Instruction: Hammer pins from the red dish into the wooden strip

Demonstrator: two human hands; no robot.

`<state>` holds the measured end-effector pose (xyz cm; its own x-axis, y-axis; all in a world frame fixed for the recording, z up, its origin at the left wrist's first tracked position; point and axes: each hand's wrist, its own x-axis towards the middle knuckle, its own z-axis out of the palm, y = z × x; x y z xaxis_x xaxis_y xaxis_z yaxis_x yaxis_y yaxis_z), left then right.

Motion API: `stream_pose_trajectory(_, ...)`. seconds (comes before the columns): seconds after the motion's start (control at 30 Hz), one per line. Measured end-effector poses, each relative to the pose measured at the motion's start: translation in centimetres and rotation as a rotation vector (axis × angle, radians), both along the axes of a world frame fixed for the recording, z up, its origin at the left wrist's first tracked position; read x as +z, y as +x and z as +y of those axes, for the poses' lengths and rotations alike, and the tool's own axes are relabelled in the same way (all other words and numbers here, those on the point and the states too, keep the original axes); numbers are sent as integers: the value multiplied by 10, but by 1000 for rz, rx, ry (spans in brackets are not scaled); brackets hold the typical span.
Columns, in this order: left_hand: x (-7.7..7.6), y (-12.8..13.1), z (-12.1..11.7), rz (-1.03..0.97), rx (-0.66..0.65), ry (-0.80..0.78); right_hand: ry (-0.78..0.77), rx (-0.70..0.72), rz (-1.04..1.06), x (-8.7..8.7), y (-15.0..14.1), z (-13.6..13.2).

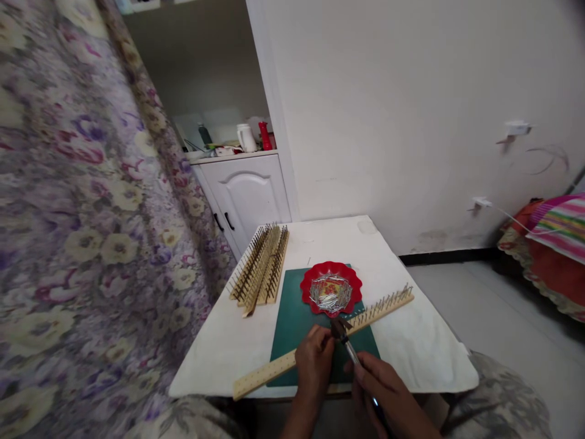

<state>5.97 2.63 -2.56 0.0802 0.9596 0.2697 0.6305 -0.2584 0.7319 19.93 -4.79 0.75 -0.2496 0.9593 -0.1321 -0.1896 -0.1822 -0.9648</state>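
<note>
My right hand [381, 387] is wrapped round the handle of a hammer [351, 351]. The hammer's dark head is over a long wooden strip [265, 373], close to the fingertips of my left hand [315, 356]. Those fingers are pinched together at the strip's middle; what they hold, if anything, is too small to make out. Upright nails stand in the strip's right part, while its left end shows rows of small marks or holes. Under the strip lies a green cutting mat [292, 305]. Just beyond the hammer, a red scalloped dish [307, 281] contains many loose nails [331, 300].
Several wooden strips full of upright nails [262, 268] lie together at the table's left. A white cloth covers the table [214, 353]. A flowered curtain [114, 244] hangs at left, near a white cabinet [247, 189]. A wall stands behind the table.
</note>
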Motion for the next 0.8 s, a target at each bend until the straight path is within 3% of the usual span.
stream_pose_trajectory(0.57,-5,-2,2,-15,-21,-1,-10,5,-35,-7,-3,-2)
stream_pose_trajectory(0.67,-2,-5,1,-44,-55,-15,-38,45,-33,-16,6,-7)
stream_pose_trajectory(0.8,2,-16,-1,-41,-89,6,-75,52,-80,-44,20,-14)
